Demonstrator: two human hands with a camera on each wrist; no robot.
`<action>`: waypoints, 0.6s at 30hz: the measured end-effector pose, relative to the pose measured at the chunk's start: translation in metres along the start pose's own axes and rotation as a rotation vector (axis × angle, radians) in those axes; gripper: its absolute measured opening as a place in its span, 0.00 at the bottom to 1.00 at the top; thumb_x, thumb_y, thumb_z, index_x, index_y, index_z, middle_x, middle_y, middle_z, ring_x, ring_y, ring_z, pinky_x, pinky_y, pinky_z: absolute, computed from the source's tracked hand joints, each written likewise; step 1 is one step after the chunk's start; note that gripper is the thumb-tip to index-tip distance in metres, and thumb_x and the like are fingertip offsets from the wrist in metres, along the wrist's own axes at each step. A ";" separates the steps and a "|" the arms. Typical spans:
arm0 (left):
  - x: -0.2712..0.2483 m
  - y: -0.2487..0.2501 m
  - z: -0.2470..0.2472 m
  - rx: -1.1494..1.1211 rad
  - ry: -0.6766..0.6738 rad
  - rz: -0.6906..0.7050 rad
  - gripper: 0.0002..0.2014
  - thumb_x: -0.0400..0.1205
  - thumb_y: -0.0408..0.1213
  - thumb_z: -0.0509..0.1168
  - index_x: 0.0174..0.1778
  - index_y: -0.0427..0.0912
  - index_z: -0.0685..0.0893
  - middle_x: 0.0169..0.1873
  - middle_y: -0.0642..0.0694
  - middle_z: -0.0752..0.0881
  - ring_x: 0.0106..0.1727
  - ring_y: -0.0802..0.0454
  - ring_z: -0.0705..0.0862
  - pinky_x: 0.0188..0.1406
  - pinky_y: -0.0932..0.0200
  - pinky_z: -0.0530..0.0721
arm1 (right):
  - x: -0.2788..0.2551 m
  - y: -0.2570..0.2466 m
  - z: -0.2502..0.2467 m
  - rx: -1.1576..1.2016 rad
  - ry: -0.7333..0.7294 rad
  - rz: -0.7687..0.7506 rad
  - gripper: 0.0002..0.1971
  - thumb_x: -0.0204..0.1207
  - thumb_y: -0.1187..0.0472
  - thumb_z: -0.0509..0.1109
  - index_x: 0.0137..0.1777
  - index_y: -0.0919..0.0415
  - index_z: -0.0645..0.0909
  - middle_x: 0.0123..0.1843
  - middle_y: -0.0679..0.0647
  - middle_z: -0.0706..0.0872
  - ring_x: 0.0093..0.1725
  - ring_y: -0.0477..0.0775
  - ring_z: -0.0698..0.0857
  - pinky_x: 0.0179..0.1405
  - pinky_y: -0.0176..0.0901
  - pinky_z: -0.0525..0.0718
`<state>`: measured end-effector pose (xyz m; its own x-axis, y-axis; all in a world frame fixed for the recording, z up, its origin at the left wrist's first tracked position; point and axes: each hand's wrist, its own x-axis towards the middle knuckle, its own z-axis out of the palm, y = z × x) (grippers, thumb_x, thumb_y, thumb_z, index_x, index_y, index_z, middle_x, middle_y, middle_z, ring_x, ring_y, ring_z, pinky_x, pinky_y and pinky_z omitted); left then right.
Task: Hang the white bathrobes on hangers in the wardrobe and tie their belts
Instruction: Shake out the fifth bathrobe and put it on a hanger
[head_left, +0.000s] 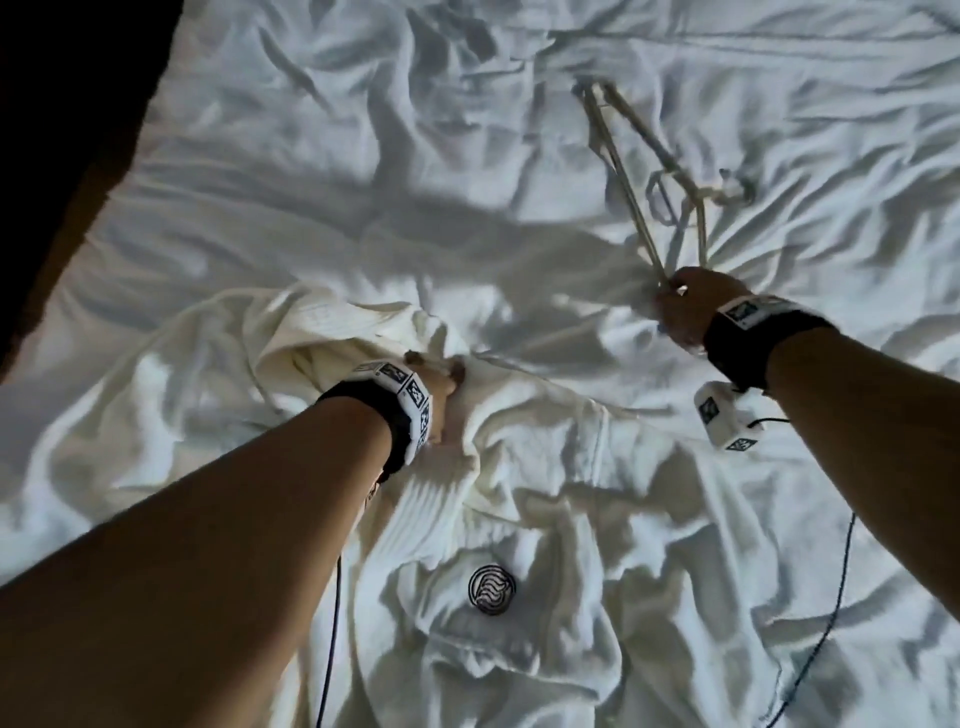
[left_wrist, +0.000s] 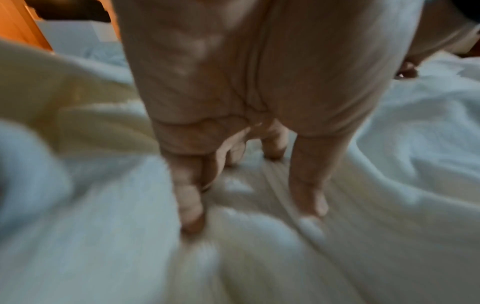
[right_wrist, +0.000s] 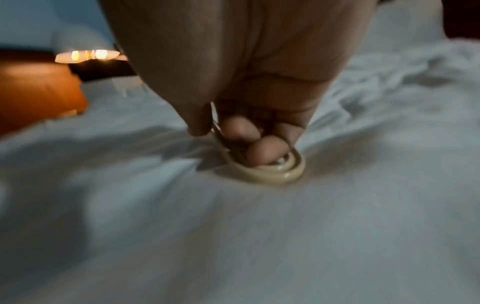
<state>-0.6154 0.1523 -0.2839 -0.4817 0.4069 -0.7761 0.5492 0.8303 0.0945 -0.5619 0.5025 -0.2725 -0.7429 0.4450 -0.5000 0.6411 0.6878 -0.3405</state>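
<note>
White bathrobe (head_left: 519, 499) crumpled on the rumpled bed sheet (head_left: 260, 171), hangers (head_left: 644, 171) beyond it to the right.
Right-wrist view alone shows the right hand (right_wrist: 241, 86) with fingers curled round the hangers' (right_wrist: 272, 171) rounded cream ends; left-wrist view shows the left hand (left_wrist: 249, 82) with straight fingers (left_wrist: 191, 203) pressing the ribbed robe (left_wrist: 233, 257); a round dark logo (head_left: 491, 589) marks the cloth near the person.

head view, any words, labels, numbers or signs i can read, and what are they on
No readable words or numbers in any view.
Bathrobe: a round dark emblem with wavy lines, no letters.
Left wristband: square black-and-white coded markers, no text.
Right wristband and the small white block beneath it: the same markers, no text.
</note>
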 end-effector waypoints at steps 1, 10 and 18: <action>-0.003 -0.004 -0.009 -0.012 0.067 -0.018 0.28 0.73 0.44 0.75 0.69 0.48 0.79 0.63 0.44 0.85 0.61 0.46 0.85 0.63 0.50 0.83 | -0.014 -0.003 0.004 0.047 -0.025 -0.007 0.15 0.80 0.47 0.65 0.48 0.59 0.84 0.44 0.63 0.89 0.38 0.60 0.85 0.43 0.49 0.83; -0.072 -0.107 -0.030 0.010 0.646 -0.426 0.18 0.78 0.39 0.61 0.65 0.44 0.74 0.61 0.32 0.77 0.59 0.31 0.78 0.60 0.40 0.78 | -0.133 -0.020 0.011 -0.041 -0.055 -0.278 0.17 0.81 0.44 0.62 0.36 0.52 0.81 0.30 0.48 0.86 0.35 0.53 0.86 0.40 0.47 0.81; -0.162 -0.106 -0.057 -0.489 0.673 -0.312 0.12 0.81 0.43 0.60 0.44 0.36 0.79 0.53 0.33 0.84 0.52 0.35 0.82 0.45 0.53 0.75 | -0.257 -0.045 0.011 -0.720 -0.017 -0.542 0.16 0.85 0.42 0.52 0.57 0.48 0.78 0.55 0.46 0.85 0.56 0.52 0.85 0.48 0.43 0.78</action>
<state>-0.6351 0.0200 -0.1325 -0.9446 0.1446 -0.2948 0.0467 0.9478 0.3154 -0.3971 0.3509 -0.1377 -0.9014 -0.0493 -0.4301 -0.0761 0.9961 0.0453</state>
